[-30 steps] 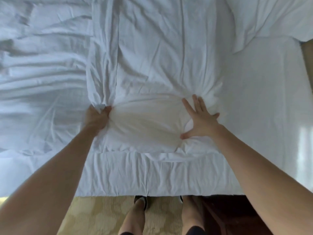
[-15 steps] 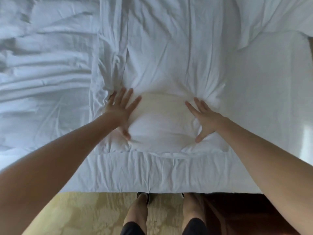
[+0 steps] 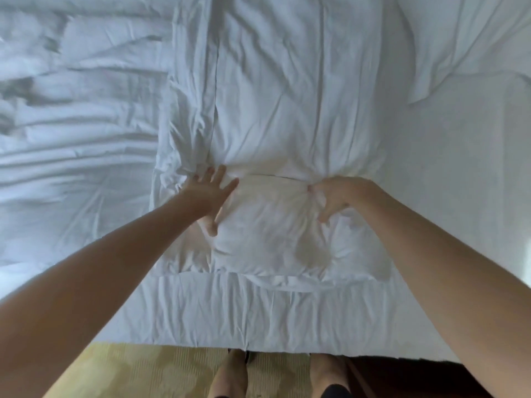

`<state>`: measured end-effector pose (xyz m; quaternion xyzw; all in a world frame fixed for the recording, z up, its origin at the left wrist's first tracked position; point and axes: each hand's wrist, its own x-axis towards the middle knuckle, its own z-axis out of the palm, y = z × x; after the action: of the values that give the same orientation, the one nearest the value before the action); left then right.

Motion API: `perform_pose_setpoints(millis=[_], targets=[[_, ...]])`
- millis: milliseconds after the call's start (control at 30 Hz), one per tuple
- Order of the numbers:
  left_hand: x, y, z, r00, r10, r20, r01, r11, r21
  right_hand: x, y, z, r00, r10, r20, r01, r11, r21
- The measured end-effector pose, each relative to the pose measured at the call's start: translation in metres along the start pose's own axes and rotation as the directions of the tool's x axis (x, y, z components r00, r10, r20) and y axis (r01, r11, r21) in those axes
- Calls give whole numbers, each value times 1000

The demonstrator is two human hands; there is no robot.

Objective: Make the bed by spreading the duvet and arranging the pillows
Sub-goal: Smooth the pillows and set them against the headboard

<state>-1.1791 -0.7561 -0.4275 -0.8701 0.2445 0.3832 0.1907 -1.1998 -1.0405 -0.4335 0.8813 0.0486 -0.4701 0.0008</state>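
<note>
Nearest the camera: patterned yellow carpet (image 3: 138,369) at lower left, a dark floor patch (image 3: 402,377) at lower right, and the person's two legs (image 3: 230,374) standing against the bed edge.

Bed side (image 3: 258,311): white sheet hangs down it in vertical creases.

Pillow (image 3: 267,225): white, lying on the mattress just inside the near edge, running away from the camera. Its near end is bunched and dented between the two hands.

Left hand (image 3: 208,193): laid flat on the left side of the pillow. Grip spread, fingers fanned toward the far side, thumb pointing back toward the bed edge. Nothing pinched; palm pressed on fabric.

Right hand (image 3: 339,196): on the right side of the pillow, level with the left. Fingers curled down into the cloth, fabric puckered around the fingertips; whether the grip closes on a fold or only presses cannot be told.

Left of the pillow: duvet (image 3: 77,139), white, heavily rumpled in long ridges, touching the pillow's left edge.

Right of the pillow: smooth bare sheet (image 3: 459,182).

Far right corner: a second pillow (image 3: 465,38), its corner pointing toward the near side, apart from the first.
</note>
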Motion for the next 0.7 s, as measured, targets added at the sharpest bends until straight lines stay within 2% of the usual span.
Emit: perform_pose_setpoints(millis=[67,133,167,200,233,333,400,433,467,500,533,567,600,633,667,700], targets=[[-3,0,-31,990,27,-138,-37,997,-70,-6,0,-32,972,30,-232,-17,998,55],[3,-1,-49,920,-11,-391,-15,998,-62,-4,4,-40,891,77,-448,-58,997,57],[11,-3,-51,874,-22,-486,14,1000,-22,-1,6,-37,877,103,-470,-84,995,61],[21,-7,-49,856,-22,-517,27,1000,3,5,9,-31,888,118,-445,-108,993,48],[32,-11,-45,877,-17,-480,15,1000,-8,12,13,-23,908,129,-398,-126,991,34],[63,-24,-40,974,18,-226,-46,992,-120,33,21,-16,962,130,-239,-129,991,22],[73,-24,-58,996,27,-79,-35,995,-97,41,24,-35,985,111,-134,-110,994,12],[75,-22,-71,998,45,-48,-48,996,-70,42,25,-50,990,92,-104,-91,996,9],[76,-21,-86,995,68,-78,-72,996,-46,41,26,-68,990,68,-122,-66,998,17],[75,-21,-101,982,89,-169,-93,995,-19,38,26,-85,979,57,-196,-50,998,42],[74,-23,-114,945,94,-313,-99,995,0,37,25,-101,940,67,-333,-45,996,75],[75,-27,-125,874,80,-480,-88,996,5,37,25,-115,851,87,-517,-42,994,98],[80,-34,-132,780,56,-624,-80,997,-10,41,28,-125,733,108,-672,-38,992,117],[90,-44,-136,709,21,-705,-73,996,-45,47,31,-133,666,125,-735,-41,990,131],[102,-56,-136,709,-10,-705,-61,995,-75,55,37,-136,697,151,-701,-60,986,153],[114,-69,-133,758,-34,-651,-46,993,-106,66,43,-136,776,177,-606,-92,981,168]])
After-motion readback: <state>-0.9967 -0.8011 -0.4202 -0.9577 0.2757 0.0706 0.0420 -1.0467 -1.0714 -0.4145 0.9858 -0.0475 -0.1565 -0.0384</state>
